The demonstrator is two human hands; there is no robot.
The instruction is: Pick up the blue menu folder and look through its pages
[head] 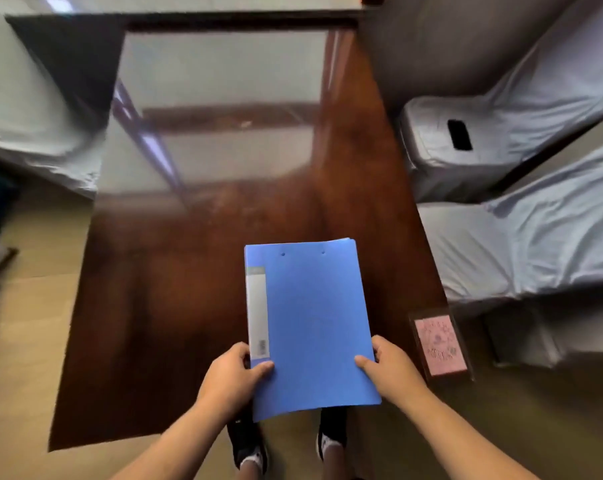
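The blue menu folder (310,323) is closed, with a white label strip along its left spine side. It is held over the near edge of the glossy dark wooden table (175,306), its near end past the table edge above my shoes. My left hand (236,370) grips the folder's lower left corner, thumb on top of the cover. My right hand (388,367) grips the lower right edge, thumb on the cover too. The pages inside are hidden.
A pink card in a clear stand (440,344) rests at the table's near right corner. Chairs in grey-white covers (521,244) line the right side, and another covered chair (33,116) is at the left. A tan floor (26,393) surrounds the table.
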